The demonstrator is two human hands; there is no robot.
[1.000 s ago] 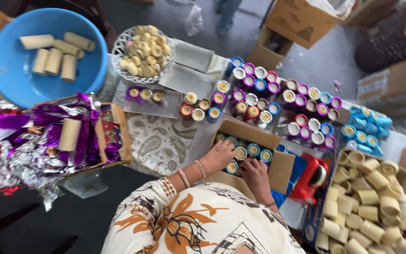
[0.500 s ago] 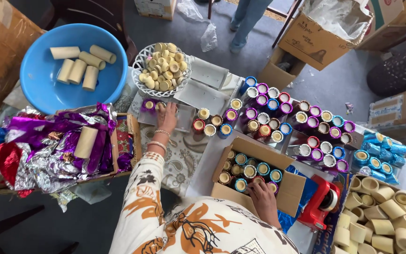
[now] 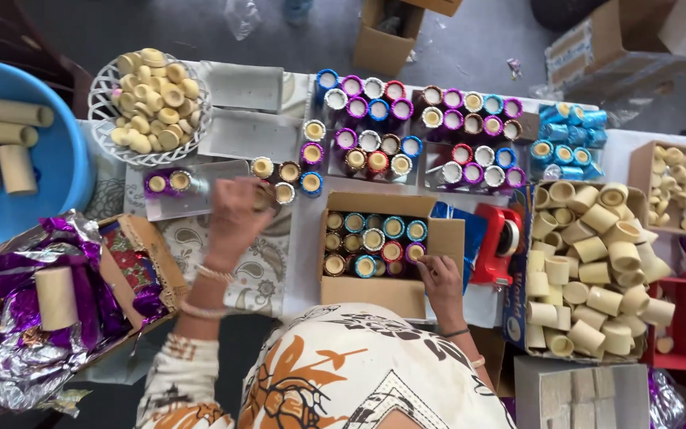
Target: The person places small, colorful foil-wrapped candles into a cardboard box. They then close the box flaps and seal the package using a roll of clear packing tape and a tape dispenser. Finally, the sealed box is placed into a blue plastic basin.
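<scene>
The left hand (image 3: 236,213) closes over a foil-wrapped tube (image 3: 262,199) on the desk (image 3: 295,238), while the right hand (image 3: 438,278) (fingers curled, gripping nothing) rests on the nearly full cardboard box (image 3: 375,290); many wrapped tubes (image 3: 406,131) remain outside.

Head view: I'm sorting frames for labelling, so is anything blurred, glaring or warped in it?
Head view: the left hand over the foil-wrapped tubes is smeared by motion; the right hand at the cardboard box is sharp; the crumpled foil throws bright glints; light is even with soft shadows; the table edges bow slightly, a wide-lens effect.
</scene>
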